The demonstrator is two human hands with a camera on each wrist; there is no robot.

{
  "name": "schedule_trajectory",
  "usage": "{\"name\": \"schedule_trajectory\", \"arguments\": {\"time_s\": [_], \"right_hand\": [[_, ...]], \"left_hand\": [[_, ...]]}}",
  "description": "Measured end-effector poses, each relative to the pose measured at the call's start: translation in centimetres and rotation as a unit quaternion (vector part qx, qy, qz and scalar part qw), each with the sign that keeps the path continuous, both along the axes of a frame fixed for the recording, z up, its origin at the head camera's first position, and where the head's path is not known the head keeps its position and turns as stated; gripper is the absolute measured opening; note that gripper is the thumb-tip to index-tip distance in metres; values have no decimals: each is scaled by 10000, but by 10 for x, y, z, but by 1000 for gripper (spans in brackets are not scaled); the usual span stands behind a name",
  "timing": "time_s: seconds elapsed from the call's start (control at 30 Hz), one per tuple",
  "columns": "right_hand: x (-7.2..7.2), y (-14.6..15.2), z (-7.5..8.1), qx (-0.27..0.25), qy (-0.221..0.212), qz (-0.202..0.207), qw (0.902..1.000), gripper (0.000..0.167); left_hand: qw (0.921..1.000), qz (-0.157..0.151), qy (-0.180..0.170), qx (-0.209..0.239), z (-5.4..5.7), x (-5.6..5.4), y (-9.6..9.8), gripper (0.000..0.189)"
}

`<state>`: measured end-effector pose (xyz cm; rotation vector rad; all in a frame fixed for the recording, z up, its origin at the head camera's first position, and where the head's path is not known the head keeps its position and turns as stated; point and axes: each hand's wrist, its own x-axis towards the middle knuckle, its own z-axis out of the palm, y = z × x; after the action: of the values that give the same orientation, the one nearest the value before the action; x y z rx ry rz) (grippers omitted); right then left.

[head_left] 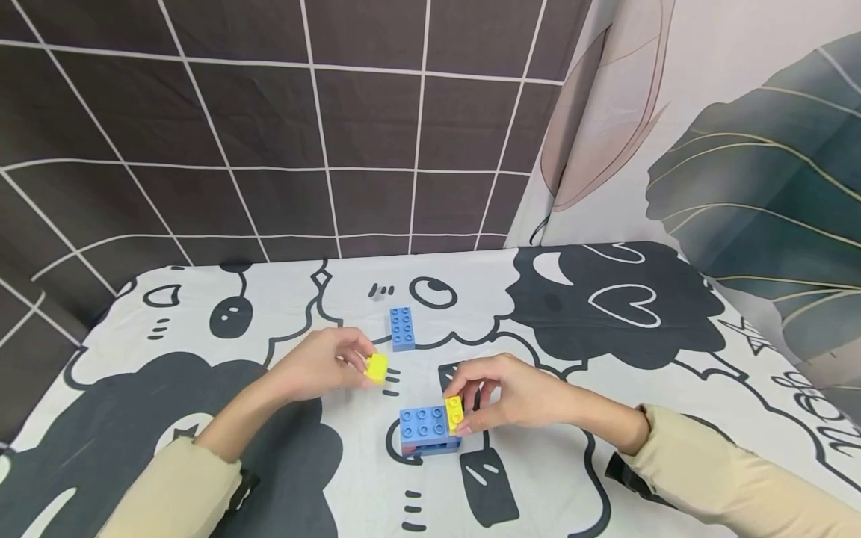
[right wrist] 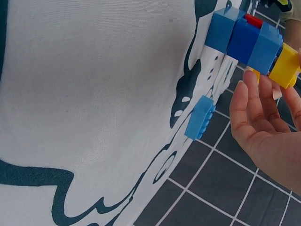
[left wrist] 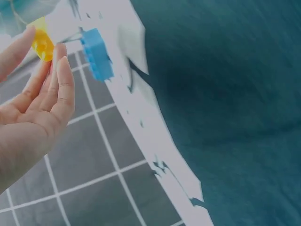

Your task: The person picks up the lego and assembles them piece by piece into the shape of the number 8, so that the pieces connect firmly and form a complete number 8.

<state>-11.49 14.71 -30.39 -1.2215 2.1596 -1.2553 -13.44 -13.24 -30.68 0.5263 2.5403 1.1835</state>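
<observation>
My left hand (head_left: pixel 328 364) pinches a small yellow toy building brick (head_left: pixel 377 368) between thumb and fingertips, held left of the stacked bricks. In the left wrist view that yellow brick (left wrist: pixel 43 40) shows its studs. My right hand (head_left: pixel 516 392) grips a second yellow brick (head_left: pixel 454 413) at the right end of a blue brick stack (head_left: pixel 422 424). From the right wrist, the stack shows light blue bricks (right wrist: pixel 264 48), a darker blue brick (right wrist: pixel 243 40) and a bit of red (right wrist: pixel 254 20) in layers, with the yellow brick (right wrist: pixel 284 65) outermost by my fingers.
A loose blue brick (head_left: pixel 402 329) with two rows of studs lies farther back on the table, between and beyond my hands. A white cloth (head_left: pixel 377 486) with black cartoon drawings covers the table. Behind its far edge hangs a dark grid-patterned curtain (head_left: pixel 269 127).
</observation>
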Motion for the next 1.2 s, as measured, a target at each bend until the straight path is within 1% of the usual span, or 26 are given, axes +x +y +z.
{"name": "schedule_trajectory", "arguments": {"time_s": [0.23, 0.33, 0.53, 0.7, 0.83, 0.93, 1.1, 1.2], "right_hand": [[0, 0, 0, 10, -58, -20, 10000, 25], [0, 0, 0, 1, -41, -11, 10000, 25], [0, 0, 0, -38, 5, 13, 10000, 25], [-1, 0, -1, -54, 11, 27, 10000, 24], [0, 0, -1, -32, -13, 27, 10000, 25], [0, 0, -1, -37, -33, 29, 10000, 25], [0, 0, 0, -31, -60, 11, 10000, 25], [0, 0, 0, -26, -77, 5, 10000, 25]], "left_hand": [[9988, -336, 343, -32, 7, 16, 6, 28], [9981, -416, 451, -31, 11, 22, 9, 28], [9976, -497, 467, 82, 18, 35, 15, 28], [9975, -572, 408, 84, 19, 44, 20, 28], [9982, -506, 323, 3, 19, 49, 24, 27], [9985, -405, 363, -83, 18, 51, 27, 26], [9985, -292, 461, -65, 17, 54, 28, 27], [9985, -302, 448, -39, 16, 55, 28, 27]]}}
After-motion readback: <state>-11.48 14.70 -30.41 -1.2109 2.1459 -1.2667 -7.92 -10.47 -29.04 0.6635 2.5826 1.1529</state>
